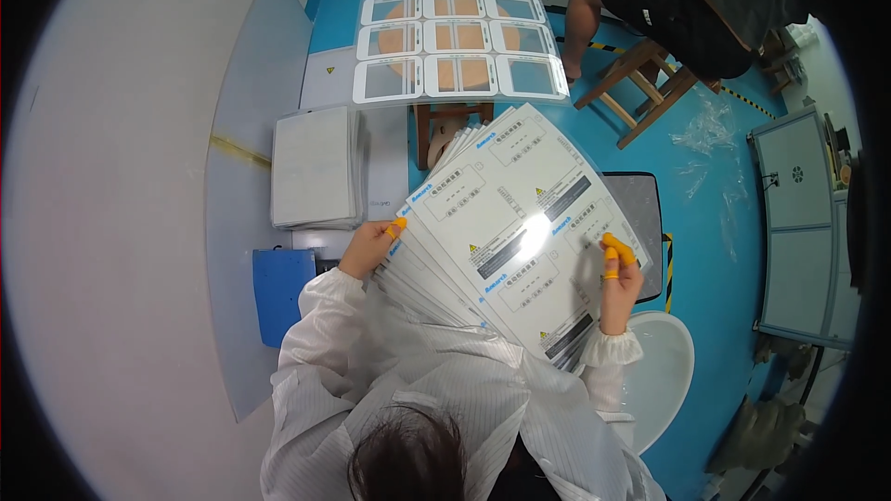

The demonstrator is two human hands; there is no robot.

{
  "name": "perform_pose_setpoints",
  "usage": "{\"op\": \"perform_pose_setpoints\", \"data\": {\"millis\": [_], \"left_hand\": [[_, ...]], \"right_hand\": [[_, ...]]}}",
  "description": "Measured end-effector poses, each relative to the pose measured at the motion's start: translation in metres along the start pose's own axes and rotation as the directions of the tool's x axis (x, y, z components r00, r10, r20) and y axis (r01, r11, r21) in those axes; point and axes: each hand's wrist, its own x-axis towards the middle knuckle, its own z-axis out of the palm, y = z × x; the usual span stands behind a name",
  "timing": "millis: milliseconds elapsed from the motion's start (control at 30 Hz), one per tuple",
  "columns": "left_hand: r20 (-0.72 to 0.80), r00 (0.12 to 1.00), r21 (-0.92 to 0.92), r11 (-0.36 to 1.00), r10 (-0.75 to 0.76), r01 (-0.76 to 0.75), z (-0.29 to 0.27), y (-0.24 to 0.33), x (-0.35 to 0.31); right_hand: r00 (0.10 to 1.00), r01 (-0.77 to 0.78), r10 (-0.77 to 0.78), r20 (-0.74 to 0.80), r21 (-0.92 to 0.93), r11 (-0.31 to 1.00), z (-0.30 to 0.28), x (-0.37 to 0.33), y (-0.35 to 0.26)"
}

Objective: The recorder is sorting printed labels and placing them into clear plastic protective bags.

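A fanned pile of printed sheets [506, 223] lies tilted in front of the person's body, between both hands. The left hand [368, 248] is closed to a pinch on the pile's left edge, thumb and finger gripping it. The right hand [620, 288] has its fingers, in orange cots [619, 249], curled together over the right part of the top sheet; whether they grip it I cannot tell. Beside the right sleeve is a white basin [670, 362], its smooth inner wall visible, part of its inside hidden by the arm. A blue box [281, 297] near the left sleeve shows mainly its outer face. Above it in view sits a white stack [313, 167]; a clear sheet with white frames [424, 48] covers a round stool [422, 134].
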Motion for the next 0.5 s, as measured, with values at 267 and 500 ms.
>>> {"op": "perform_pose_setpoints", "data": {"millis": [267,500], "left_hand": [[0.295,0.950,-0.340,0.941,0.101,0.006,0.002,0.013,-0.026],[0.256,0.967,-0.250,0.965,-0.006,0.073,0.015,-0.003,-0.030]], "right_hand": [[0.966,-0.111,0.154,-0.207,0.207,0.972,-0.023,-0.003,0.026],[0.997,-0.072,0.071,0.009,0.069,0.995,0.005,0.002,0.004]]}}
